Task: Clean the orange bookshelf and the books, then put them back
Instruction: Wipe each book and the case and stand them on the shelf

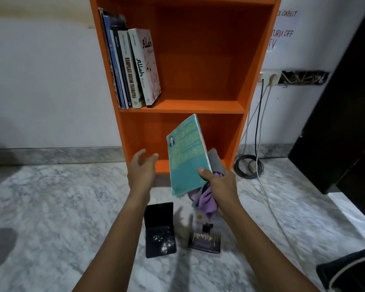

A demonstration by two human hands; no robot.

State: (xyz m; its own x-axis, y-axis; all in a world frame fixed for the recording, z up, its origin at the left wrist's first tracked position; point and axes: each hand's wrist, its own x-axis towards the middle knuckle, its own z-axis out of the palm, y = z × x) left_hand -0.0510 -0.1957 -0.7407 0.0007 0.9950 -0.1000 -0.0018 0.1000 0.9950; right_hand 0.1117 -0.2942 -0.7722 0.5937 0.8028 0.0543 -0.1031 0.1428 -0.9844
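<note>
Gripping a teal paperback (187,157) and purple cloth (207,200), my right hand (219,186) curls its fingers at frame centre; my left hand (142,171) spreads its fingers loosely. Upper left, book spines (135,68) read "Allah" and "KOMPILASI HUKUM TELEMATIKA".

The white book (148,60) on the orange bookshelf (198,106) says "Allah" on its front and again on its spine. The second book (129,79), just beside it, says "KOMPILASI HUKUM TELEMATIKA" down its spine. A paper sign (282,32) on the wall shows "CABUT", "TURN OFF" and "TV"; the words on the dark book (204,239) on the floor are too blurry to read.
</note>
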